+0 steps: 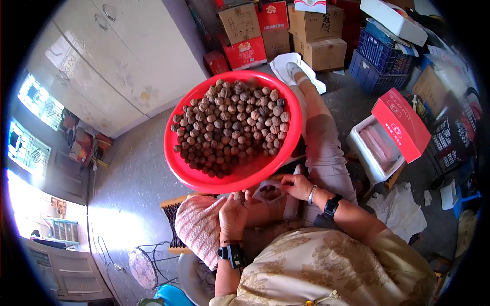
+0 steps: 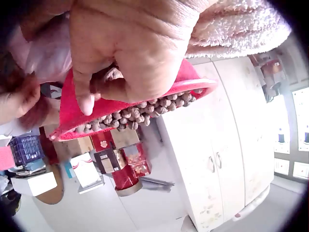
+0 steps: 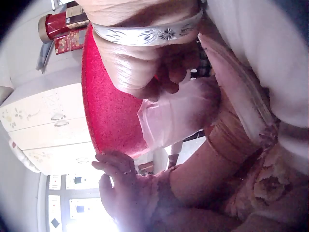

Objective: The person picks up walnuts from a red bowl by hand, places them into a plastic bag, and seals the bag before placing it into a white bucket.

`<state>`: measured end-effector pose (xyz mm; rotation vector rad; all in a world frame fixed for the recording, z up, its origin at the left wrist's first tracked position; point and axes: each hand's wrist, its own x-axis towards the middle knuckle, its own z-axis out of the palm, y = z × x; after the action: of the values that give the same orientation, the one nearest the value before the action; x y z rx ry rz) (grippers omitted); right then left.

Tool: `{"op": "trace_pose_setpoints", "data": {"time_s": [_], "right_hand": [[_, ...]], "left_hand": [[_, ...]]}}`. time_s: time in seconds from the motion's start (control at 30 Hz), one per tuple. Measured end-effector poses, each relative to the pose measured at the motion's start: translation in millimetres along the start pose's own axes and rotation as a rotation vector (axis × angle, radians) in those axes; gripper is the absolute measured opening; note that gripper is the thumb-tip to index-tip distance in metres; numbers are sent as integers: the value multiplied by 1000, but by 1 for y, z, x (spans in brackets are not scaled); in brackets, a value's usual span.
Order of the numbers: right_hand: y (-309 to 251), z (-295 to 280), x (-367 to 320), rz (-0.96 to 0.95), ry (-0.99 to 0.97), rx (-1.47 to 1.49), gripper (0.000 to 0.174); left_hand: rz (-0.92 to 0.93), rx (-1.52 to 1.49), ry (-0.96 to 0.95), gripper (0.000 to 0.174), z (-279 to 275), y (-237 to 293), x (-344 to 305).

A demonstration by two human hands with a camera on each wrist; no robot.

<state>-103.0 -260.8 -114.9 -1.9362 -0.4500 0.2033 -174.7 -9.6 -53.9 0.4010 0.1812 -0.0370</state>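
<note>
A wide red basin (image 1: 176, 166) heaped with brown walnuts (image 1: 224, 122) rests by the person's legs. Below its near rim, my left hand (image 1: 233, 217) holds one walnut (image 2: 114, 74) in curled fingers, partly hidden by them in the left wrist view. My right hand (image 1: 298, 187) pinches the edge of a thin clear plastic bag (image 1: 269, 192), which has a few dark walnuts in it. In the right wrist view the bag (image 3: 174, 113) hangs from the fingertips beside the basin's outer wall.
A pink towel (image 1: 199, 224) lies left of the left hand. To the right stand a white foam box (image 1: 375, 168) with a red lid and a white plastic bag (image 1: 400, 209). Cartons (image 1: 319, 25) and blue crates (image 1: 380, 58) are stacked behind; a cabinet (image 1: 132, 51) stands at left.
</note>
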Motion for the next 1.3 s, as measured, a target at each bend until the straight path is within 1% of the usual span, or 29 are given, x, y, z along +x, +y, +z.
{"op": "trace_pose_setpoints", "data": {"time_s": [0.07,0.1,0.17,0.2,0.23,0.27,0.33,0.37,0.4,0.47,0.57,0.8,0.87,0.9,0.97,1.0,1.07,1.1,1.13,1.2,1.23,1.27,1.3], "right_hand": [[-2,-1,1,72,-27,69,10],[-1,0,1,72,-19,77,11],[1,0,1,60,-16,67,12],[0,0,1,41,-3,53,12],[-1,-1,1,38,-9,26,13],[-3,-1,1,42,-14,28,13],[-1,-1,2,29,-13,7,14],[3,0,2,29,-23,27,12],[3,-1,2,32,-27,28,12],[2,-1,2,26,-33,30,10],[2,-1,2,35,-37,46,9],[0,-1,2,44,-24,13,11],[-2,-1,1,59,-13,-14,11],[-1,-1,2,64,-13,-15,11],[1,0,2,5,-1,-22,11],[1,0,2,9,-1,-22,11],[2,1,2,33,-11,29,11],[3,1,2,35,-10,29,11],[3,0,2,29,-22,18,9],[3,-1,3,24,-33,6,7],[2,-2,3,52,-46,30,8],[1,-3,2,79,-59,54,10],[0,-3,2,82,-58,54,10]], "left_hand": [[-72,-20,-5,30,8,7,-4],[-33,-38,-11,34,1,6,-1],[-11,-33,14,36,-13,4,0],[9,-25,28,40,-10,4,0],[-31,28,84,32,-2,5,0],[-30,26,92,32,-5,6,-1],[-138,25,66,26,4,9,-2],[-108,113,218,33,10,4,-3],[-108,112,223,33,7,4,-2],[-210,78,140,39,0,6,-1],[-248,58,132,44,1,7,-1],[-233,115,131,46,0,2,-2],[-181,197,170,44,-3,-1,-2],[-185,195,172,44,-7,-3,-1],[-180,370,203,31,-14,-7,0],[-183,370,204,31,-8,-10,-1],[-57,564,169,17,11,-20,-3],[-37,601,119,16,5,-22,0],[-40,601,119,16,0,-26,2],[95,830,-68,26,-8,-35,5],[104,837,-136,34,-12,-37,8],[101,836,-136,34,-16,-40,7],[144,890,-132,35,-3,-41,3]]}}
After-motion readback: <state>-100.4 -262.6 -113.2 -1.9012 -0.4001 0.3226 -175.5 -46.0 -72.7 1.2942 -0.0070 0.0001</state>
